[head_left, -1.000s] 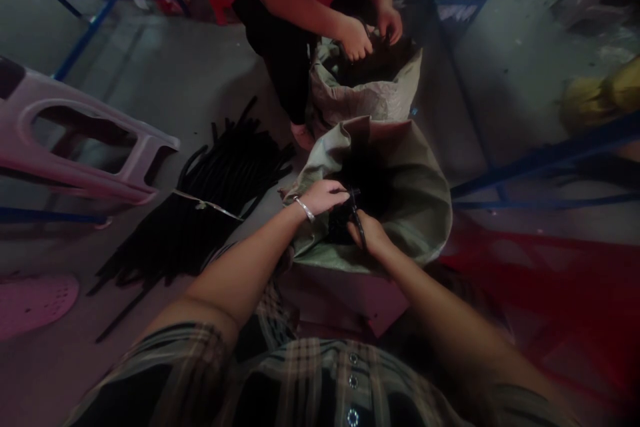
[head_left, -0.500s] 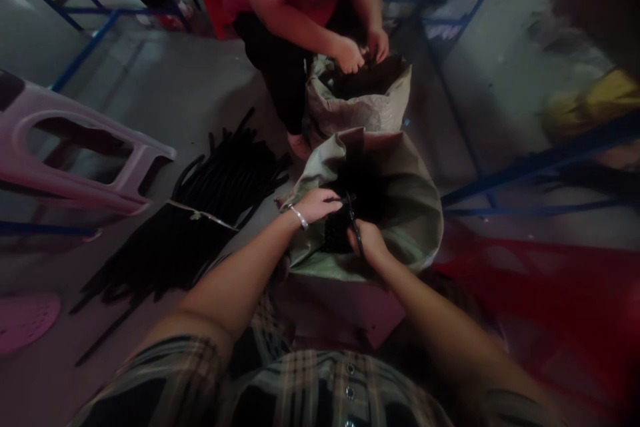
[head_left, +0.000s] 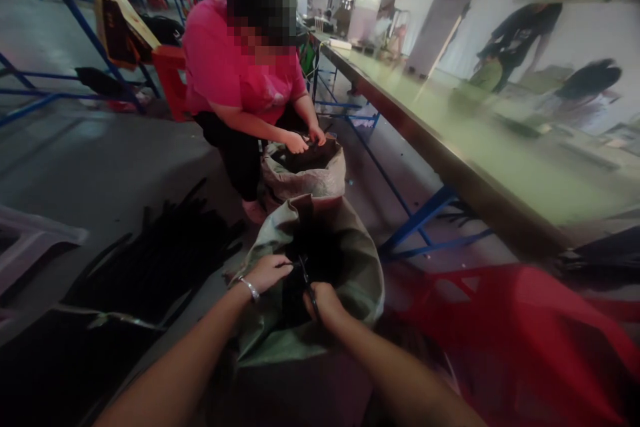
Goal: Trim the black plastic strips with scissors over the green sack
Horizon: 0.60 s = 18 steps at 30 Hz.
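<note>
Right grip [head_left: 326, 301] closed around scissors [head_left: 313, 300], left grip [head_left: 270, 272] pinching black strip [head_left: 296, 264], sack [head_left: 361, 260] beneath, dark contents [head_left: 295, 303]

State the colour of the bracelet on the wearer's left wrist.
The bracelet is silver; the head view shows it best.

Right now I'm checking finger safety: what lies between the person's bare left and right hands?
The head view shows black scissors in the right hand and a thin dark strip at the left hand, over the open grey-green sack.
</note>
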Each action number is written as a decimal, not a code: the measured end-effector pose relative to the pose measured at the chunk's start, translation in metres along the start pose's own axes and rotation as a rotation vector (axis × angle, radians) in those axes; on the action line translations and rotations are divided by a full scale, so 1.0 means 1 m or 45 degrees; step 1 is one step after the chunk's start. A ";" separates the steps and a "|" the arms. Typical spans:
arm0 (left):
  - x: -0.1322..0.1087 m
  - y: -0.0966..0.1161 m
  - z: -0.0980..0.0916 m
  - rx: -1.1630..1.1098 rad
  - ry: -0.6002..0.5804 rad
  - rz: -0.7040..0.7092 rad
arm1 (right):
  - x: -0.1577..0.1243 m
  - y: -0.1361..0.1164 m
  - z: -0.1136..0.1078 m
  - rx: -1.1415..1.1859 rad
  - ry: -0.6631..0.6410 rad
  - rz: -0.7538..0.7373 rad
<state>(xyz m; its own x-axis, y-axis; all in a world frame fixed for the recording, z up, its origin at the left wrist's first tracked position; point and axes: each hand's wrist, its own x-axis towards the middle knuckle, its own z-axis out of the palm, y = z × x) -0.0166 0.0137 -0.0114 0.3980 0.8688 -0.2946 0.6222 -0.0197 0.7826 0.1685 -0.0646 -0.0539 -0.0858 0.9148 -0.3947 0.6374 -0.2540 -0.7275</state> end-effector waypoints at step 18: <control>-0.004 0.006 -0.005 -0.169 -0.070 -0.143 | 0.001 0.000 -0.004 -0.053 0.081 -0.077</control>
<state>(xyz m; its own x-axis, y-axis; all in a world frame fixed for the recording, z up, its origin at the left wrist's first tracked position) -0.0179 0.0132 -0.0026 0.3691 0.8335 -0.4111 0.5718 0.1450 0.8075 0.1717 -0.0621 -0.0525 -0.0771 0.9467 -0.3129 0.6638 -0.1855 -0.7245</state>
